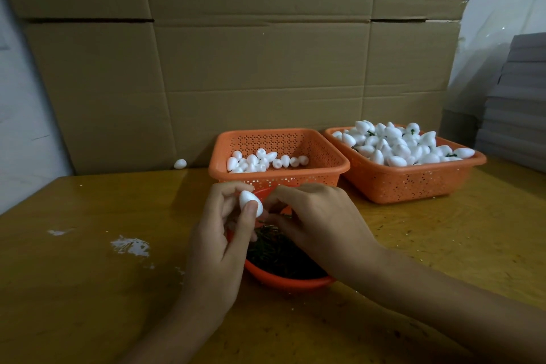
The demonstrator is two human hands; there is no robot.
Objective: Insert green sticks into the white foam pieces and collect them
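While a white foam piece (251,202) is being pinched in the left hand (218,233) above the bowl (289,283) of green sticks (280,254), its long axis is being held slanted, lower end towards the right hand (313,216), whose fingertips are being bunched; a stick there cannot be told. Few bare pieces (267,161) are being left in the middle basket (320,151), the right basket (413,183) being heaped: judged mostly done.

A large flattened cardboard sheet (266,68) stands upright, creased along its folds, and fills most of the background. In front of it lies a yellowish wooden table (88,275) with white patches (130,246) on its top. A pale wall (17,127) shows left of the cardboard. To its right, grey boards (517,103) are stacked. The light is dim.
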